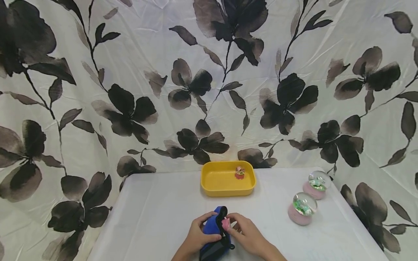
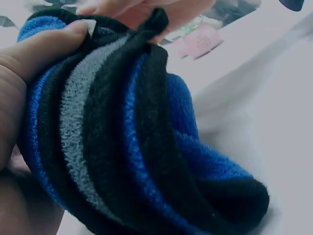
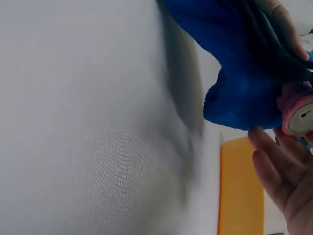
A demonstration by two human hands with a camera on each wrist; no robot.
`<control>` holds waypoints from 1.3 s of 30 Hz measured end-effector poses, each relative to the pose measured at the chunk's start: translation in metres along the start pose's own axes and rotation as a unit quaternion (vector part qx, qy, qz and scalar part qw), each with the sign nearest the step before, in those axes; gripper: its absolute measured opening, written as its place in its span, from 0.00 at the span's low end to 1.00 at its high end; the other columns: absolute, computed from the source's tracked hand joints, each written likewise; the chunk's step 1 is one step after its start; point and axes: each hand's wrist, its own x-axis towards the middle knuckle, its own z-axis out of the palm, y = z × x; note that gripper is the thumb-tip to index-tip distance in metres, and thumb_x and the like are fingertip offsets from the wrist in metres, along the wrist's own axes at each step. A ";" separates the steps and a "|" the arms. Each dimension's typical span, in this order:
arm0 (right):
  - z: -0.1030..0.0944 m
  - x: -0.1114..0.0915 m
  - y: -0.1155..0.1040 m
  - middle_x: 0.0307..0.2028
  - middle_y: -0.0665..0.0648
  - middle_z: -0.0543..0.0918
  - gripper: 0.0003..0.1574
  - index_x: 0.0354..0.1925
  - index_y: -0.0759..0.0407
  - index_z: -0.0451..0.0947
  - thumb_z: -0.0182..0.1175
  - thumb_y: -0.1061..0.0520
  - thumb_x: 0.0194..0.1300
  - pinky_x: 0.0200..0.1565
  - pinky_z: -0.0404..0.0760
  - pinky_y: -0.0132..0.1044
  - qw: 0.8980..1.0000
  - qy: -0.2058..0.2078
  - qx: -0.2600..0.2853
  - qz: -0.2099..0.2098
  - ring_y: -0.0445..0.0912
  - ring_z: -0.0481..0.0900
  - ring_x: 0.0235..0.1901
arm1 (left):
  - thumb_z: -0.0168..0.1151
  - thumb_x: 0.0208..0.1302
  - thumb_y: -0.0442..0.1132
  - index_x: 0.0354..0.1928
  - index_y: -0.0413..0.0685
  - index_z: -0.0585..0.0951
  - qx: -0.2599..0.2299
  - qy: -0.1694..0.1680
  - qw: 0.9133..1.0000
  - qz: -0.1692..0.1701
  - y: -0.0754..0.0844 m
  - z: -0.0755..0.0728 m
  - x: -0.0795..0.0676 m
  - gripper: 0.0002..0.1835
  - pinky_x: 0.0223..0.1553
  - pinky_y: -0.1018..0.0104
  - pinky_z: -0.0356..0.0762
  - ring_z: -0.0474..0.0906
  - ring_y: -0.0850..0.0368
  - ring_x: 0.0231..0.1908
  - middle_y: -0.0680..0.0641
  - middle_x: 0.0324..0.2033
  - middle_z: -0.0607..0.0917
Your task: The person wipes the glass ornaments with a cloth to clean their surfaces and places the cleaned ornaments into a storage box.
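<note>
My left hand (image 1: 202, 232) grips a blue fabric piece (image 1: 211, 225) with black trim. In the left wrist view its blue, grey and black layers (image 2: 78, 112) lie folded together, the thumb on top, a small black loop (image 2: 155, 24) at the upper edge. Between thumb and fingers my right hand (image 1: 246, 232) pinches a small pink object (image 1: 226, 224) at the fabric's edge. The right wrist view shows this object's round pale underside (image 3: 301, 120); its top is hidden against the fabric, so I cannot tell whether it is partly inside.
Beyond the hands stands a yellow tray (image 1: 212, 193) with a small pink-based trinket (image 1: 240, 173) in its right side. Two snow globes with pink bases, a nearer one (image 1: 302, 209) and a farther one (image 1: 316, 185), stand at the right of the white-covered table (image 1: 147, 210). A floral curtain (image 1: 228, 83) hangs behind.
</note>
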 end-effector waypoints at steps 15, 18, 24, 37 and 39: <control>0.005 0.005 -0.006 0.50 0.50 0.78 0.26 0.60 0.60 0.70 0.55 0.46 0.72 0.39 0.81 0.33 1.000 0.009 -0.014 -0.023 0.38 0.78 0.42 | 0.70 0.54 0.30 0.63 0.30 0.68 -0.062 -0.023 0.998 0.004 0.002 -0.014 -0.008 0.35 0.51 0.60 0.76 0.78 0.51 0.50 0.41 0.52 0.80; 0.005 0.008 -0.007 0.49 0.50 0.79 0.27 0.60 0.59 0.69 0.55 0.45 0.71 0.39 0.80 0.33 1.000 0.011 -0.002 0.001 0.38 0.79 0.42 | 0.71 0.52 0.28 0.62 0.30 0.69 -0.063 -0.013 0.998 0.002 0.005 -0.015 -0.005 0.35 0.50 0.60 0.77 0.78 0.50 0.49 0.40 0.50 0.80; 0.007 0.004 0.000 0.58 0.53 0.74 0.34 0.66 0.55 0.66 0.64 0.57 0.65 0.42 0.81 0.37 0.994 0.028 -0.020 -0.105 0.44 0.76 0.52 | 0.71 0.50 0.27 0.62 0.30 0.70 -0.070 -0.009 0.997 -0.009 0.007 -0.011 -0.005 0.35 0.50 0.59 0.77 0.78 0.51 0.48 0.40 0.50 0.80; 0.000 0.004 0.001 0.53 0.58 0.78 0.36 0.67 0.62 0.63 0.62 0.51 0.67 0.41 0.81 0.37 1.000 -0.009 0.021 -0.009 0.40 0.78 0.47 | 0.72 0.50 0.27 0.61 0.31 0.71 -0.051 -0.013 0.999 0.000 0.007 -0.007 -0.001 0.34 0.48 0.58 0.79 0.80 0.49 0.48 0.38 0.52 0.78; 0.002 0.002 0.003 0.56 0.59 0.76 0.38 0.67 0.59 0.63 0.66 0.55 0.63 0.42 0.82 0.39 0.999 0.004 0.008 -0.046 0.43 0.77 0.49 | 0.71 0.51 0.27 0.62 0.30 0.70 -0.058 -0.016 0.998 0.005 0.004 -0.009 -0.003 0.34 0.49 0.59 0.78 0.79 0.51 0.49 0.39 0.52 0.79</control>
